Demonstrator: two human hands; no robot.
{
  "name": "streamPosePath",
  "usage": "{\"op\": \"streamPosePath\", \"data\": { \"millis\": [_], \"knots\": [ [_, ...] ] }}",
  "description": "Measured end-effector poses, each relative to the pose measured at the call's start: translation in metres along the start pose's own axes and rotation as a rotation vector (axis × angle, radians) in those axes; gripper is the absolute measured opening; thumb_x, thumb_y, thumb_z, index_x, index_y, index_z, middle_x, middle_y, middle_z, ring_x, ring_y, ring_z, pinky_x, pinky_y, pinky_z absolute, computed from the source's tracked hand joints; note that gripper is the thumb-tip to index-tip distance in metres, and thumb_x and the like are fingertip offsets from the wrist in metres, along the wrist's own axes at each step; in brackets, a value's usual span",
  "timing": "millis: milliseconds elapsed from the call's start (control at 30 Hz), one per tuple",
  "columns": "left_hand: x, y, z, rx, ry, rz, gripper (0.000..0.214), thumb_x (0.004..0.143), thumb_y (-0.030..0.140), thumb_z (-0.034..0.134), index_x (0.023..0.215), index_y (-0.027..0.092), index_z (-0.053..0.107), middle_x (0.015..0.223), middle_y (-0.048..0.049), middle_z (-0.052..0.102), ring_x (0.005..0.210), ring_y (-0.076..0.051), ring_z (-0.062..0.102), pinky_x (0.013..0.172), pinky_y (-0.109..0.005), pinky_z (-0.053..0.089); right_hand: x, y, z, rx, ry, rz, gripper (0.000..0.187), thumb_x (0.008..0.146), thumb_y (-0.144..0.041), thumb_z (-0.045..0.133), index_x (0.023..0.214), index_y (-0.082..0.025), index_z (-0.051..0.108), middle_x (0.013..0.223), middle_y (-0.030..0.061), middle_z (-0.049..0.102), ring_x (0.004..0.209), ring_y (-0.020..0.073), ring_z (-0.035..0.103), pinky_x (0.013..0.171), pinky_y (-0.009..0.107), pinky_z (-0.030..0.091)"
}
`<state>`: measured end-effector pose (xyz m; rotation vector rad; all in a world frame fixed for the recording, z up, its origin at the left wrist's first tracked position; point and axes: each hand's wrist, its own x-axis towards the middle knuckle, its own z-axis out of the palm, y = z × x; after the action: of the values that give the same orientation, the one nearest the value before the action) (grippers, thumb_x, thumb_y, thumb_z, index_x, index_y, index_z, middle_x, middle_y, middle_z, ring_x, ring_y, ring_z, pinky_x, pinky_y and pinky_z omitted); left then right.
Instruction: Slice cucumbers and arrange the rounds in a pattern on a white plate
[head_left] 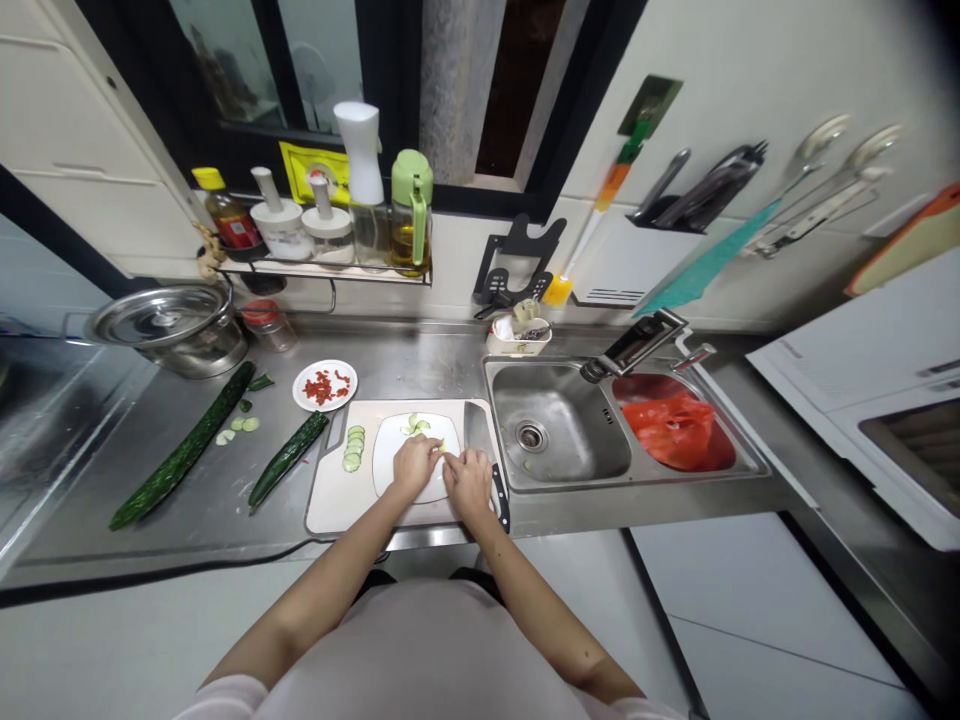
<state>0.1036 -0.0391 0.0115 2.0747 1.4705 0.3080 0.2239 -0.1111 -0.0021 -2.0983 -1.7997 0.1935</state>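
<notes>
Over a white square plate (387, 440), my left hand (415, 466) pinches a small cucumber slice (441, 446) at its fingertips. Close beside it, my right hand (469, 484) has its fingers bent together near the same slice; what lies between them is too small to make out. A few folded cucumber slices (416, 425) lie on the plate's far part. The plate rests on a light cutting board (341, 505). At the board's left is a row of overlapping cucumber slices (354, 448), and along its right edge lies a kitchen knife (476, 428), its black handle partly behind my right hand.
Left of the board lie a cut cucumber (287, 460), a longer cucumber (184, 448) and cucumber scraps (238, 426). A small plate (325, 363) holds red bits. The double sink (570, 484) is at right, with a red bag (667, 430). A lidded steel pot (191, 350) stands back left.
</notes>
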Motion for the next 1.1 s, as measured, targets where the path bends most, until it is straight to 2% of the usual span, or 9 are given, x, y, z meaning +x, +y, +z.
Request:
{"op": "streamPosePath", "data": {
  "millis": [333,733,1100],
  "knots": [
    [0.0010,0.0003,0.0014,0.027,0.011,0.001,0.027,0.090,0.034,0.053,0.110,0.026,0.070,0.097,-0.0042,0.068,0.101,-0.019,0.058,0.086,-0.027,0.042,0.0016,0.0001,-0.0014,-0.105,-0.050,0.029,0.024,0.091,-0.031,0.052,0.108,-0.030,0.070,0.090,0.0066,0.053,0.089,0.0216,0.039,0.076,0.032,0.026],
    [0.0027,-0.0007,0.0028,0.021,0.017,0.013,0.026,0.089,0.033,0.055,0.110,0.026,0.070,0.095,-0.0037,0.068,0.094,-0.018,0.059,0.082,-0.027,0.043,0.0029,0.0015,-0.0023,-0.122,-0.048,0.022,0.024,0.091,-0.031,0.053,0.107,-0.030,0.070,0.089,0.0067,0.054,0.088,0.0219,0.040,0.077,0.032,0.027],
    [0.0021,-0.0014,0.0043,0.007,0.019,0.022,0.027,0.089,0.032,0.054,0.110,0.026,0.069,0.095,-0.0037,0.068,0.097,-0.018,0.059,0.084,-0.027,0.043,0.0024,0.0014,-0.0036,-0.125,-0.076,0.030,0.026,0.092,-0.032,0.050,0.109,-0.031,0.069,0.091,0.0069,0.054,0.089,0.0219,0.040,0.076,0.032,0.026]
  ]
}}
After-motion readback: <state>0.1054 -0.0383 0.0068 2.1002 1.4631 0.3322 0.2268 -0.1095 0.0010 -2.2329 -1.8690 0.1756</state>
